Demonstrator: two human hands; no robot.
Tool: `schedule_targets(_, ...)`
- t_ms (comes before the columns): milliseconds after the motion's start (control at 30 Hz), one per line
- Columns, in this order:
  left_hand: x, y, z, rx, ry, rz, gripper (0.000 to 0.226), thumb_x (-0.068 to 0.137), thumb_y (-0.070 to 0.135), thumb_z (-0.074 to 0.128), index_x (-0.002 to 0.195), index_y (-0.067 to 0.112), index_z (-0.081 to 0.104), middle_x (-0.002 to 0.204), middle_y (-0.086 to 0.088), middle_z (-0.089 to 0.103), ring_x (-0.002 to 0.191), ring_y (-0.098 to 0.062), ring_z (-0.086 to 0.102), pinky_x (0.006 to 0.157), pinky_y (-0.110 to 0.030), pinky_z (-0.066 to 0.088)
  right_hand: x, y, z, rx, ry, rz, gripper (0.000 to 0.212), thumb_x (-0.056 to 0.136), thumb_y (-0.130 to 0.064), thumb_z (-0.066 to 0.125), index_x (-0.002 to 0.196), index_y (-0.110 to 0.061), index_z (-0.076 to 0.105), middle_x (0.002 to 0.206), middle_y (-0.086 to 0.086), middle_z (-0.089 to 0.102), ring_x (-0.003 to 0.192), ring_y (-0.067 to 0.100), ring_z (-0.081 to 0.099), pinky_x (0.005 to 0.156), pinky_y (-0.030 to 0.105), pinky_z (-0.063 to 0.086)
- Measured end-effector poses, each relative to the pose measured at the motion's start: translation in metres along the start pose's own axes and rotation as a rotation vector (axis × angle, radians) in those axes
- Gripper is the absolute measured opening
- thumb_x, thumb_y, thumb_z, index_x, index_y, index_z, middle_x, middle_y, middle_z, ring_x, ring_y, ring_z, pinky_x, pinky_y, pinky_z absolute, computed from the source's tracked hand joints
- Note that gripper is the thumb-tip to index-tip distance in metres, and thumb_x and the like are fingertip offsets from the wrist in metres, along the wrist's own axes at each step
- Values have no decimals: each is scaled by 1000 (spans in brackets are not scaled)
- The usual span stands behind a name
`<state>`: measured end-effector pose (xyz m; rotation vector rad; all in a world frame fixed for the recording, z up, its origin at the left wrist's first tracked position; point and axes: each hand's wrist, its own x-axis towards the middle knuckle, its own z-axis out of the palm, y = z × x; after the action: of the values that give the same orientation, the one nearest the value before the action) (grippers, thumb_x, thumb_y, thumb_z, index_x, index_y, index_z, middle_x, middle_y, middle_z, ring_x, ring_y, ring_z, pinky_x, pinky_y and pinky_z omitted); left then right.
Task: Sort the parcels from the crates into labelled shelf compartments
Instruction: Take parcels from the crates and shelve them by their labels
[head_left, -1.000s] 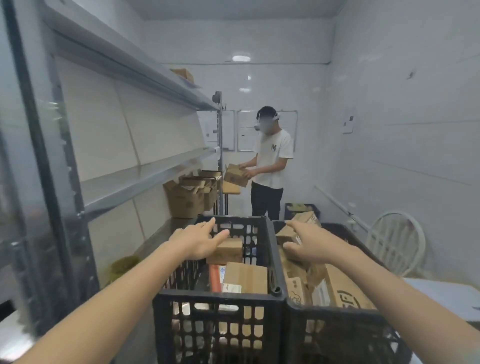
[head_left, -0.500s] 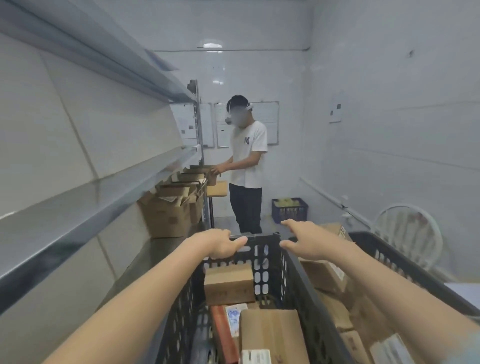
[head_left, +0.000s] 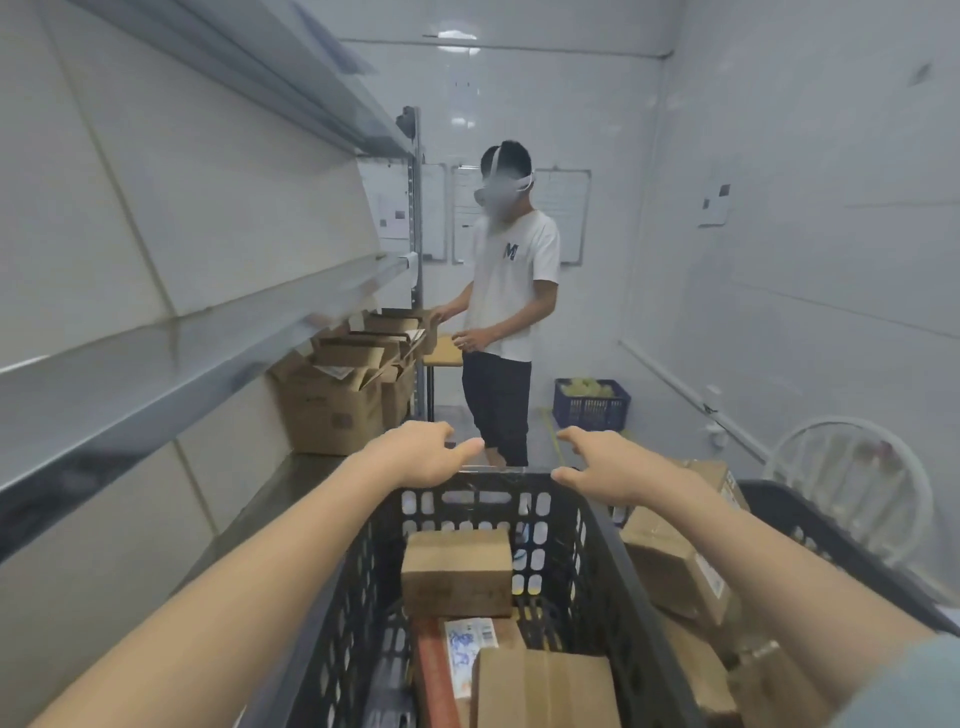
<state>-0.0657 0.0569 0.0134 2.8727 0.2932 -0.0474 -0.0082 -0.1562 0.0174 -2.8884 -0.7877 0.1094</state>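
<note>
Black crate (head_left: 470, 501) holds cardboard parcels (head_left: 457, 571)

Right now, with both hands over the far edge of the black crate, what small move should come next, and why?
Probably close the left hand and right hand on the far rim of the black crate; both are open at it, holding nothing.

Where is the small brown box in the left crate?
Head view: the small brown box stands at the far end of the left black crate, with a red-edged parcel just nearer the camera.
</note>
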Motion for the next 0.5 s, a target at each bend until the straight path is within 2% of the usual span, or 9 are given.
schedule_targets(67, 3, -1, -4, -7, -11, -13, 74, 97, 64, 26, 151, 14, 32, 156, -8, 34, 141, -27, 36, 114, -41, 32, 6, 1, -5, -36, 3, -13, 60, 98, -42, 46, 150, -19, 25, 147, 8, 43, 130, 27, 47, 104, 39, 42)
schedule_targets(133, 4, 0, -7, 10, 13, -32, 73, 96, 64, 28, 149, 15, 34, 154, -7, 37, 139, -27, 39, 112, -41, 36, 12, 2, -9, -57, 14, -20, 59, 98, -43, 46, 149, -20, 27, 147, 9, 44, 128, 27, 49, 103, 40, 42)
schedule_targets(267, 2, 5, -12, 42, 129, -45, 66, 96, 61, 38, 143, 16, 41, 145, -6, 49, 127, -24, 52, 101, -38, 48, 18, 2, -14, -86, 43, -47, 55, 98, -42, 44, 147, -20, 31, 145, 9, 46, 127, 28, 50, 104, 41, 41)
schedule_targets(500, 5, 15, -19, 71, 263, -42, 66, 95, 62, 39, 142, 16, 43, 143, -5, 51, 126, -24, 53, 98, -40, 49, 21, 4, -19, -78, 85, -78, 51, 100, -39, 43, 146, -19, 33, 142, 8, 49, 125, 26, 51, 101, 39, 42)
